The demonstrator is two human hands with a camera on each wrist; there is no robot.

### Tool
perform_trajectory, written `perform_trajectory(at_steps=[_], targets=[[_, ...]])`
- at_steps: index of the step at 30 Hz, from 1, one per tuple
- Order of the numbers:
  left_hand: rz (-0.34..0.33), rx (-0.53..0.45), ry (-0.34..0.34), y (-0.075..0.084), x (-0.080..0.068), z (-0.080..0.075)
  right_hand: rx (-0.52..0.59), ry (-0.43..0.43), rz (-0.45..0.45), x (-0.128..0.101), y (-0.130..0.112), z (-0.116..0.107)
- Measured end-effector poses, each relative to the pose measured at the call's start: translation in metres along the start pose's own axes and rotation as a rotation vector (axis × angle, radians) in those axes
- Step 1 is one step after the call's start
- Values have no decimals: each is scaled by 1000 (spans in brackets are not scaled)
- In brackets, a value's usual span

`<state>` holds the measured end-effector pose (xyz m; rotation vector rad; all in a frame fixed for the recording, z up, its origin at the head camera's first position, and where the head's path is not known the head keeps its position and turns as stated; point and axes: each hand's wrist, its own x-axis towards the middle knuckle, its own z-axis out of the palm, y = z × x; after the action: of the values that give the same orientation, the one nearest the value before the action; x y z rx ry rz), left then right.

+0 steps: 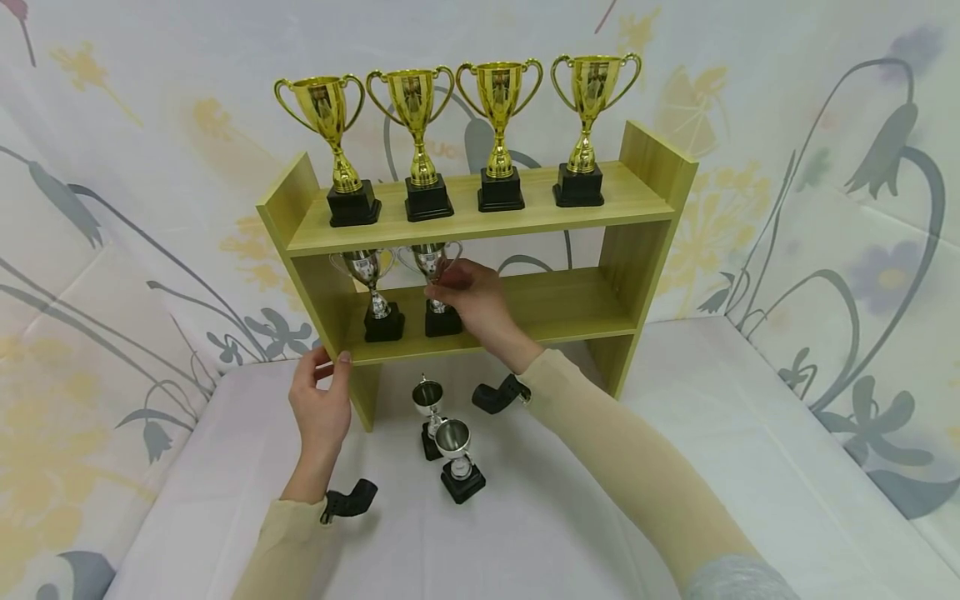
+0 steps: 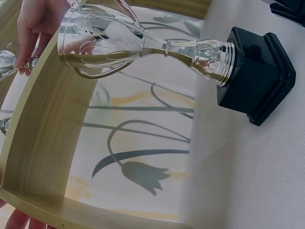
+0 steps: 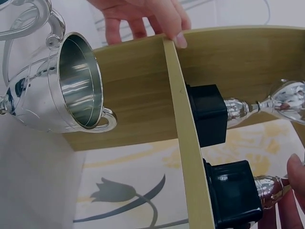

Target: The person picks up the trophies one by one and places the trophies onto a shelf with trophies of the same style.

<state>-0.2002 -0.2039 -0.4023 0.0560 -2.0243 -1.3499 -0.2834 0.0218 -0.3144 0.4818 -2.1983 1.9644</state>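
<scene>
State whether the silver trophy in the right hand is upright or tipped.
Upright: the silver trophy stands with its black base flat on the lower shelf, cup uppermost.

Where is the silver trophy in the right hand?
In the head view, the held silver trophy is on the lower shelf, left of centre, pinched by the right hand, just right of another silver trophy.

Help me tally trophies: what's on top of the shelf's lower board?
The lower board carries a left silver trophy and a right silver trophy. The right hand grips the latter, hiding part of it and some board behind.
</scene>
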Motion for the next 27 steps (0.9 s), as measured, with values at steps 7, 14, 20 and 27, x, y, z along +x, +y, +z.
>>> perform_trajectory(at_steps=[7, 14, 20, 27], targets=[[-6, -5, 2, 1, -1, 1, 26, 1, -1, -2, -2, -2], [-5, -9, 7, 1, -1, 1, 41, 2, -2, -2, -3, -3], [-6, -2, 15, 1, 0, 1, 84, 7, -16, -3, -4, -4], [-5, 5, 15, 1, 0, 1, 101, 11, -27, -4, 0, -8]])
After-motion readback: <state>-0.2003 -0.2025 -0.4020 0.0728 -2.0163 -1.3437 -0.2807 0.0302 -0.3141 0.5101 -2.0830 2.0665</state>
